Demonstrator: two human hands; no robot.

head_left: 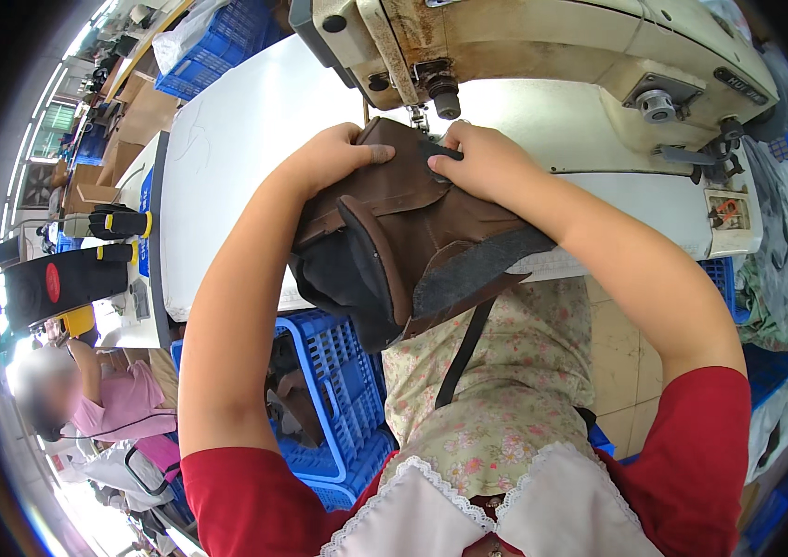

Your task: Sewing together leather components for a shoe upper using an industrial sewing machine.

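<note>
A brown leather boot upper [394, 200] with a dark fabric lining lies at the front edge of the white sewing table [227, 176]. Its far end sits close to the presser foot [419, 119] of a sewing machine [542, 46]; whether it touches the foot I cannot tell. My left hand [333, 160] grips its left far edge, thumb on top of the leather. Opposite, my right hand [482, 160] pinches the right far edge beside a black strip [440, 150]. The near part, with its padded collar, hangs over the table edge toward my lap.
Below the table on the left stands a blue plastic crate [357, 399] holding brown pieces. Another blue crate [213, 51] is at the far left. A person in pink [124, 399] sits at the left. Plastic bags [779, 251] pile up at the right.
</note>
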